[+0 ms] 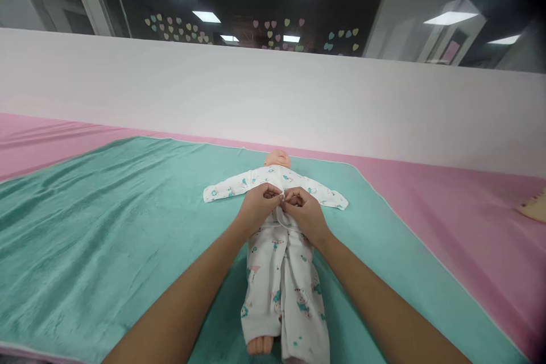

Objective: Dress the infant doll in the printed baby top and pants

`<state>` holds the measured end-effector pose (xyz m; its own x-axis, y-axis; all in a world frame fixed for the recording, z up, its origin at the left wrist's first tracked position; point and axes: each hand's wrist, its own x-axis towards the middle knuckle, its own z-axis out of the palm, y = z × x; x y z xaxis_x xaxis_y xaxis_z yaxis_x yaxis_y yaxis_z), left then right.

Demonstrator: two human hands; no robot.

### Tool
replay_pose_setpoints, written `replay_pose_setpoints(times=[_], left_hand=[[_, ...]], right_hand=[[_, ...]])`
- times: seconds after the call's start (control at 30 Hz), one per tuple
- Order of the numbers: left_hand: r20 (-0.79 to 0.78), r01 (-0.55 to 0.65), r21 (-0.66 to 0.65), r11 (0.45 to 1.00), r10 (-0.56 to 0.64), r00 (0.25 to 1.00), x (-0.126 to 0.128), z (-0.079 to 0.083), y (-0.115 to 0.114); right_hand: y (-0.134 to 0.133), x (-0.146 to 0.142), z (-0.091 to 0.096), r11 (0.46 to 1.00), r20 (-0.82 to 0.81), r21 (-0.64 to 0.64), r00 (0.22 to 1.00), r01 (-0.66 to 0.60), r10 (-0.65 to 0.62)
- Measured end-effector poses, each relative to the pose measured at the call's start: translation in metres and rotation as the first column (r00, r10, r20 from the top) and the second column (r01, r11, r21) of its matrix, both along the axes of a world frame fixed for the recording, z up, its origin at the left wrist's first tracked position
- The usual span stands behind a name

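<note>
A baby doll [278, 159] lies on its back on a teal blanket [106, 227], head away from me. It wears a white printed romper [279, 273] with arms spread out. My left hand [257, 206] and my right hand [303, 212] meet over the doll's chest. Both pinch the romper's front opening, fingers curled and closed on the cloth. One bare foot [260, 344] sticks out of the left trouser leg near the bottom edge.
The teal blanket lies on a pink sheet [447, 205]. A white partition [273, 96] runs along the far side. A tan object [534, 208] shows at the right edge. Ceiling lights and paper hearts hang beyond.
</note>
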<state>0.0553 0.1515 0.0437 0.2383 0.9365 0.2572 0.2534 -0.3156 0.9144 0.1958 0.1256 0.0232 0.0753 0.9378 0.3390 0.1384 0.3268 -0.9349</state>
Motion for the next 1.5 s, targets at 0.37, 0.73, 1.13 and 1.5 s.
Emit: replay_pose_setpoints(times=[0.37,0.73,1.13,1.5], left_hand=[[-0.079,-0.11,0.082,0.99,0.117,0.99,0.002,-0.003,-0.002],[0.116,-0.044,0.055,0.998,0.038,0.993,0.0,-0.004,-0.002],[0.128,0.105,0.001,0.994,-0.104,0.986,-0.007,-0.002,0.004],[-0.068,0.043,0.096,0.994,-0.036,0.997,-0.007,0.0,-0.002]], right_hand=[[-0.001,-0.003,0.002,0.999,0.086,0.019,0.995,0.047,-0.048],[0.005,0.0,0.005,0.996,0.188,-0.032,0.979,0.086,-0.078],[0.003,0.007,0.006,0.996,0.111,-0.085,0.994,0.021,-0.012],[-0.001,0.002,0.005,0.989,0.216,0.069,0.966,0.133,-0.145]])
